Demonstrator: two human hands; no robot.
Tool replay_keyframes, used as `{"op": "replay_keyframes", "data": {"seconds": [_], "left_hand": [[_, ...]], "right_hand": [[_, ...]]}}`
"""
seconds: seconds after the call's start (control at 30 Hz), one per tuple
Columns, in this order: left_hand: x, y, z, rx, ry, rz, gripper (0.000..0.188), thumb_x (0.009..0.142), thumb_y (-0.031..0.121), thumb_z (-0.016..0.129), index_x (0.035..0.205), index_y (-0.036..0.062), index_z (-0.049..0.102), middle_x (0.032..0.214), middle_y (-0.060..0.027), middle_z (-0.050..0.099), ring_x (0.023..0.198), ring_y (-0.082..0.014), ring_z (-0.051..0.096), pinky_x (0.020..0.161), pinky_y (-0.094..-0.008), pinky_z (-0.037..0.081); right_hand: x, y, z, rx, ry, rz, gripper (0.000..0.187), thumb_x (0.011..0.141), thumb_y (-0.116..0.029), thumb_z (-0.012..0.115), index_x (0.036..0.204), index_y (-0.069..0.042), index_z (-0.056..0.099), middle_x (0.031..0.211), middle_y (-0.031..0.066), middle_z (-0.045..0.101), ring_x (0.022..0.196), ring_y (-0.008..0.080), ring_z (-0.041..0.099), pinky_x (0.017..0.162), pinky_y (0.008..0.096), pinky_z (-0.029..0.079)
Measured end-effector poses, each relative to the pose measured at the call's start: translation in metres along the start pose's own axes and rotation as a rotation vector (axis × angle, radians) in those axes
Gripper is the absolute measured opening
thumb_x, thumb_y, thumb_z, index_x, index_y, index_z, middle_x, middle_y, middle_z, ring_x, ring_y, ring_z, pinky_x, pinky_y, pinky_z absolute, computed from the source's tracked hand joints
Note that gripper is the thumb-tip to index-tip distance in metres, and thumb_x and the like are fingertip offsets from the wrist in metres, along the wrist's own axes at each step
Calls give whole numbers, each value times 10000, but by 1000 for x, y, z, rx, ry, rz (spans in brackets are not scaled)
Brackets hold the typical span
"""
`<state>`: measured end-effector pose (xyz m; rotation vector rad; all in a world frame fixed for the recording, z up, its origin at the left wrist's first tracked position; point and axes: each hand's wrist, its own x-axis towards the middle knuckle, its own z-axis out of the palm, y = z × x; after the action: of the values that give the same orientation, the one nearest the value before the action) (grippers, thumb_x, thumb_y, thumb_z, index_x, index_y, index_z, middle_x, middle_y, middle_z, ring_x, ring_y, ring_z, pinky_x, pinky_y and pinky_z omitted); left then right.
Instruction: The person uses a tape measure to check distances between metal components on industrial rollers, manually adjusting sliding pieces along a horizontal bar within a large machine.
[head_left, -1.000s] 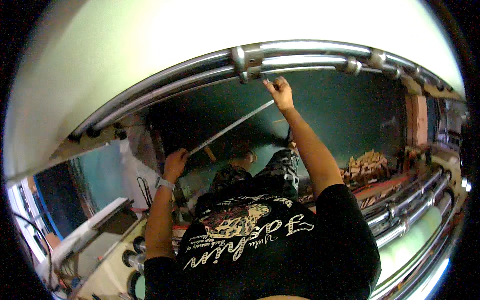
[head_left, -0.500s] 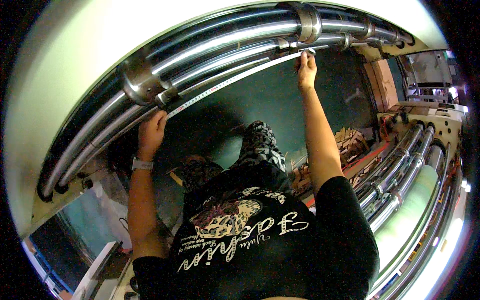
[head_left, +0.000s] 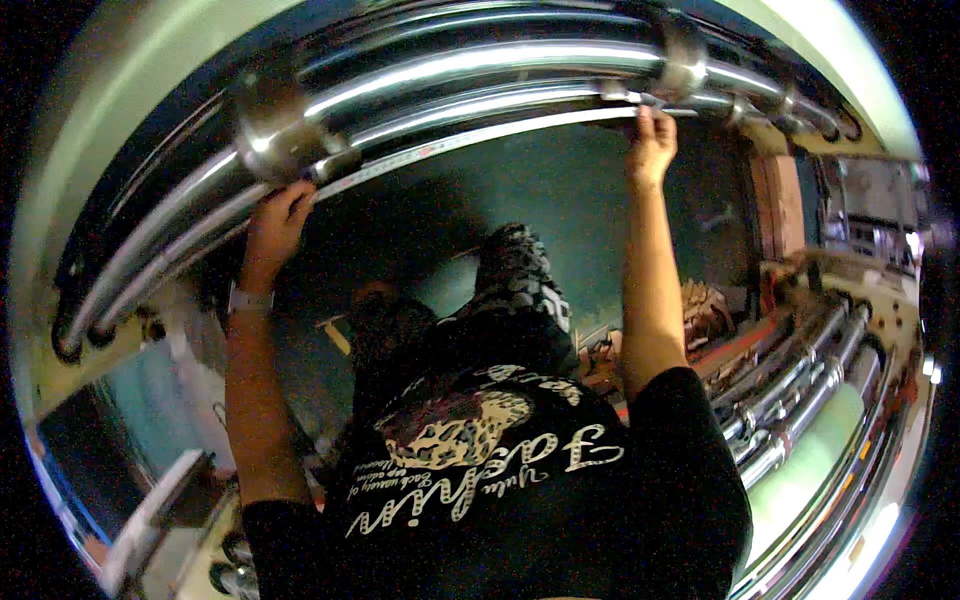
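Observation:
A white measuring tape (head_left: 480, 138) is stretched between my two hands, running along the lower metal shaft (head_left: 480, 104). My left hand (head_left: 280, 222) is closed on the tape's left end, just below a metal collar (head_left: 272, 130). At the tape's other end, the fingers of my right hand (head_left: 652, 145) pinch it near a second collar (head_left: 682, 65). Both arms are stretched forward. A thicker shiny shaft (head_left: 480, 62) lies above the lower one. Whether the tape touches the shaft I cannot tell; blur hides the fingertips' exact contact.
Pale machine frames (head_left: 40, 230) hold the shaft ends. Below the shafts is a dark green floor (head_left: 590, 200). Cardboard scraps (head_left: 705, 312) lie to the right, near a second set of shafts (head_left: 800, 385) and a pale green roller (head_left: 815, 450). A brown board (head_left: 780, 205) stands at the far right.
Both hands have moved up toward the shafts, bringing the tape closer to the collars. In the picture, the left hand is farther left and the right hand farther right. The tape is still held at both ends.

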<state>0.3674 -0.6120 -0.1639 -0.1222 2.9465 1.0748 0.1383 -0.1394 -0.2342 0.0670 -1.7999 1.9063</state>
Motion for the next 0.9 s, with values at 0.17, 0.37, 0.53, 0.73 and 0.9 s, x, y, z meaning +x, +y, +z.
{"op": "replay_keyframes", "data": {"seconds": [0.17, 0.37, 0.53, 0.73, 0.9], "left_hand": [[11, -18, -6, -78, 34, 159, 224, 813, 214, 561, 927, 25, 601, 845, -144, 614, 773, -249, 595, 681, -322, 452], [31, 1, -18, 164, -52, 79, 222, 783, 274, 554, 883, 90, 628, 801, -129, 617, 721, -281, 596, 634, -364, 459], [36, -22, -10, 194, 10, 107, 238, 783, 280, 574, 878, 73, 641, 743, -131, 618, 680, -257, 593, 620, -357, 454], [34, -2, -17, 203, 16, 53, 222, 746, 256, 570, 818, 60, 644, 724, -146, 611, 664, -275, 589, 604, -364, 448], [19, 32, -36, 27, -10, -72, 184, 718, 185, 550, 725, 23, 637, 697, -171, 599, 663, -314, 586, 588, -387, 440]], "right_hand": [[7, -1, -5, -34, -68, 59, 106, 807, -109, 603, 723, -95, 541, 649, -34, 508, 570, 63, 433, 508, 211, 357], [-4, -44, 8, 158, -125, 240, 206, 833, -114, 574, 669, -94, 451, 586, -30, 419, 496, 78, 363, 468, 224, 317], [7, -29, 5, 156, -177, 277, 99, 841, -131, 559, 776, -75, 510, 701, 25, 545, 601, 135, 512, 516, 272, 394], [26, -8, -20, 151, -234, 252, 146, 814, -173, 605, 795, -52, 526, 728, 42, 560, 599, 138, 513, 518, 244, 397], [16, -22, -8, 145, -205, 261, 154, 808, -183, 616, 800, -55, 529, 769, 49, 573, 631, 147, 535, 544, 250, 419]]}}
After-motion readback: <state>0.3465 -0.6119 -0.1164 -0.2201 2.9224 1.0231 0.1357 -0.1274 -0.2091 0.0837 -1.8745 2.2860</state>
